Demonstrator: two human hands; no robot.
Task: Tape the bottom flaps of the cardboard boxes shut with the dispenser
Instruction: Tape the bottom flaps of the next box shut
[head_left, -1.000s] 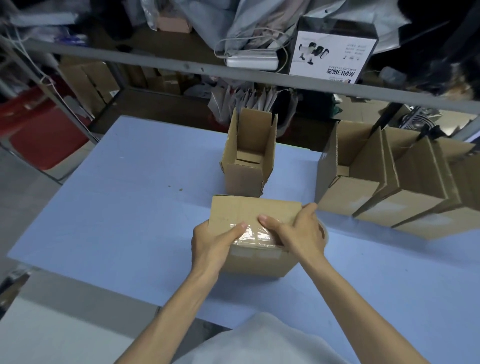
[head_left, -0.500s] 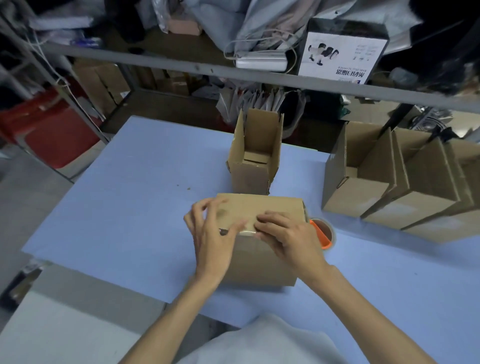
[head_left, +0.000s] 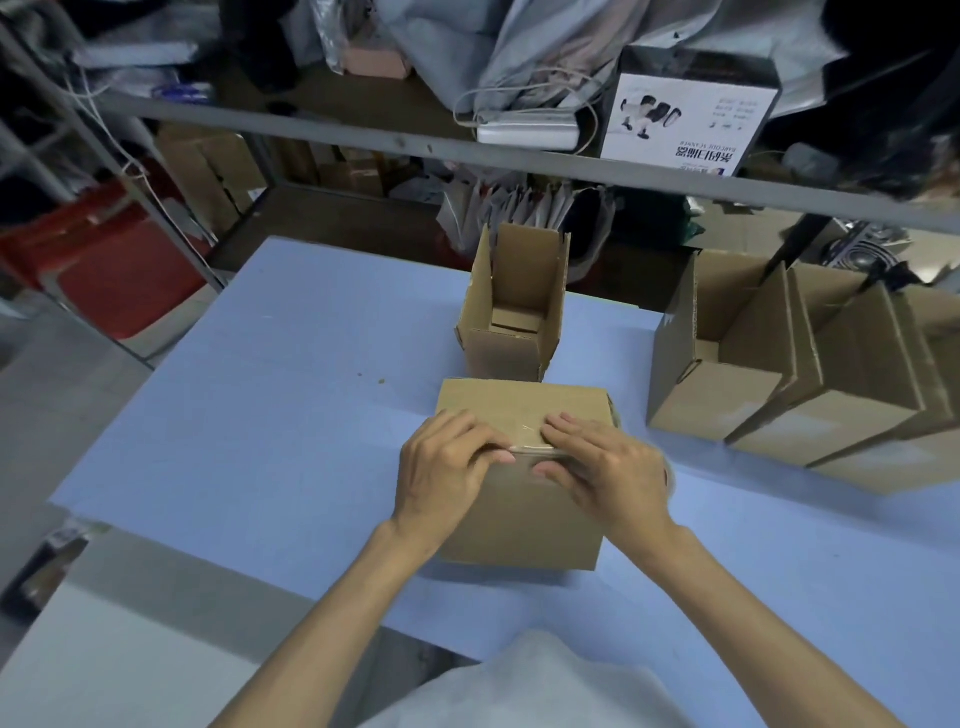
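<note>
The cardboard box (head_left: 519, 493) being taped is stood on the blue worktop (head_left: 285, 415) directly ahead of the person, its closed bottom turned upward and its longer side laid left to right across the body. A glossy strip of clear tape (head_left: 525, 448) is seen at the near top edge, in the gap between the two hands; how far it runs over the top cannot be told. The left hand (head_left: 447, 467) and the right hand (head_left: 608, 467) are laid flat over that edge, fingers fairly straight and pressed on the top face, thumbs set against the near side; nothing is gripped. The box is centred between them, so neither hand is judged nearer. The step is judged to be the rubbing-down of the tape end, with any stroke best taken outward along the long axis. The dispenser cannot be made out. An open box (head_left: 511, 322) is stood just behind, and a row of boxes (head_left: 779, 384) is leaned together well to the right, nearer the right hand
</note>
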